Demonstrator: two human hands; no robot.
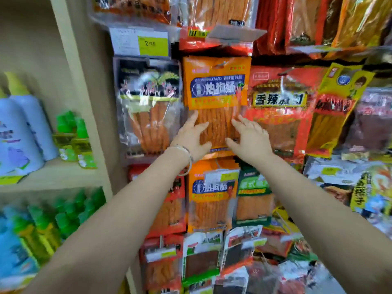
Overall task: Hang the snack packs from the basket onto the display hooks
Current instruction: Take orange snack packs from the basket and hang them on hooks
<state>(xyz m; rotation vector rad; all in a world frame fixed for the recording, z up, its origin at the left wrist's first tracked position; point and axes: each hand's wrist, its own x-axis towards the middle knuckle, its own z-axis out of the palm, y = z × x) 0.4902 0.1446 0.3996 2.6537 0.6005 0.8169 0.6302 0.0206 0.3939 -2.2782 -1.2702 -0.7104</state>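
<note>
An orange snack pack (pixel 215 88) with a blue label and orange sticks hangs in the middle of the display wall. My left hand (pixel 192 136) touches its lower left part with spread fingers. My right hand (pixel 248 137) touches its lower right part, fingers also spread. The hook at the pack's top is barely visible near its punched hole. A silver bangle sits on my left wrist. No basket is in view.
Packs crowd the wall all around: a black-topped pack (pixel 148 102) to the left, a red pack (pixel 280 107) to the right, another orange pack (pixel 210 198) below. A yellow price tag (pixel 152 44) hangs above left. A wooden shelf (pixel 53 175) with bottles stands at left.
</note>
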